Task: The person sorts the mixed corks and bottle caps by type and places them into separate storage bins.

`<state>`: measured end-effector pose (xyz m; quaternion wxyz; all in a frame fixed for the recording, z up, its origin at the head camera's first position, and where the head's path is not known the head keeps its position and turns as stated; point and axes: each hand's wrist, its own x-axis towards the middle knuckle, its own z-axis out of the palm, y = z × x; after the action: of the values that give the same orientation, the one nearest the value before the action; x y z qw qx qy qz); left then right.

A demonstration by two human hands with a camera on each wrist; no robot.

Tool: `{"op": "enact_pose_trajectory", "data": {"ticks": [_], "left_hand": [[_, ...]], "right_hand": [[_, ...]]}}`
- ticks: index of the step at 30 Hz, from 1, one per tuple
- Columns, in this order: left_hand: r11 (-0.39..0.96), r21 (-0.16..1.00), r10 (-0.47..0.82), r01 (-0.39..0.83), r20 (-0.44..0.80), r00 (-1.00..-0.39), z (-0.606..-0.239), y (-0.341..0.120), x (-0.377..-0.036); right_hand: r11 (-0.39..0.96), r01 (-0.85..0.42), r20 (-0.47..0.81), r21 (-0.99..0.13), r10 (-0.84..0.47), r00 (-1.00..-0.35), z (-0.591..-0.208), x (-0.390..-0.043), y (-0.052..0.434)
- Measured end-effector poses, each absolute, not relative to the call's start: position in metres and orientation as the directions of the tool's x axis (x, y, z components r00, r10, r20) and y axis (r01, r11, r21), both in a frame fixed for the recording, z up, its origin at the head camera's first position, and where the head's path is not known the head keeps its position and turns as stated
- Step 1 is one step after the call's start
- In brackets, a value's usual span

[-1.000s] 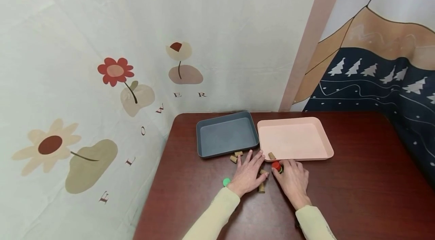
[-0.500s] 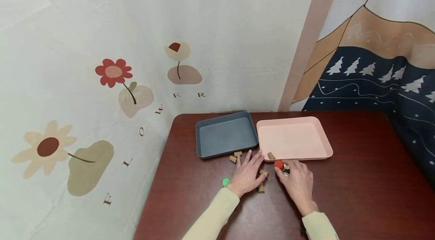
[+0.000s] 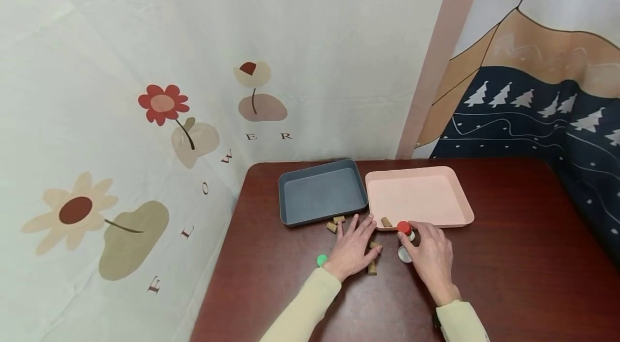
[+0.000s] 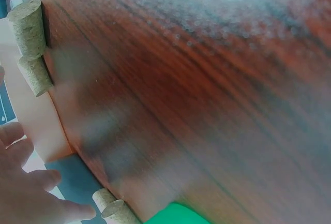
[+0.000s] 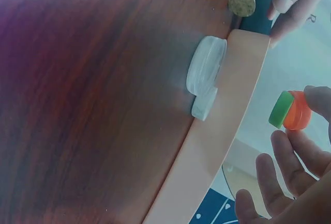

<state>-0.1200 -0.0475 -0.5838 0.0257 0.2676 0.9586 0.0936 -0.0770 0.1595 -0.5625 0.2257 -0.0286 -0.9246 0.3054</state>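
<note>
Above the dark red-brown counter [image 3: 523,256], by the near edge of the pink tray [image 3: 418,196], the right hand [image 3: 431,258] pinches a red cap [image 5: 298,111] between thumb and fingertips. A green cap [image 5: 281,109] is stacked against one face of the red cap, and the pair is raised off the surface. On the counter beneath are two pale pieces — a larger white lid [image 5: 207,64] and a smaller white cap [image 5: 205,103] — close together; whether these touch cannot be told. The left hand [image 3: 352,249] lies palm down, its fingers straight and spread wide. Two corks [image 3: 372,267] lie beside its thumb, one partly hidden by it; contact with the thumb cannot be told. Two further corks [image 3: 331,227] lie past its index finger, near the front edge of the blue-grey tray [image 3: 322,191]. A green disc [image 3: 322,260] lies just beside the left wrist. Within the pink tray, a single cork [image 3: 386,221] rests at the near left corner. Both trays sit side by side towards the far edge of the counter, before a printed cloth [image 3: 339,35]; pale yellow sleeves [image 3: 310,299] cover both forearms
</note>
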Motion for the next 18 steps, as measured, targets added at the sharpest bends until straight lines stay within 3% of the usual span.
{"op": "enact_pose_trajectory", "data": {"ticks": [18], "left_hand": [[0.832,0.192,0.527,0.520,0.014,-0.850,-0.584,-0.049,-0.121]], "right_hand": [[0.782,-0.089,0.411,-0.617,0.223,-0.884,-0.551,-0.105,0.174]]}}
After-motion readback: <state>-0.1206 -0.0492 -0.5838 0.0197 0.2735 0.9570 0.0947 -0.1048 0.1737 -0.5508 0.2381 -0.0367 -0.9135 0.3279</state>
